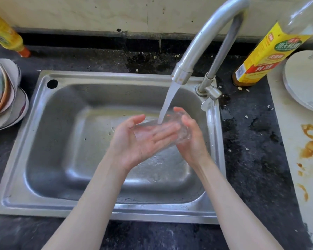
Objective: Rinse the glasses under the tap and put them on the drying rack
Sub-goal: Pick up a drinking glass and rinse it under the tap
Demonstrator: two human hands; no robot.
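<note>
- Stacked plates (2,98) at nine o'clock, on the dark counter (251,159)
- Left hand (134,139), palm up with fingers straight, cradles the glass (170,130) from beneath
- Tap (202,42) water strikes the glass (blurred, lying sideways) over the sink (61,141)
- Right hand (190,139) curls round its three o'clock end
- Yellow-labelled bottle (264,55) at two o'clock

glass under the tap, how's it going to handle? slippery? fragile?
Likely slippery: the glass sits in the running stream between the left hand and right hand, so it is wet. Probably rigid and breakable over the steel sink. It lies sideways, so may roll if set down so.
</note>
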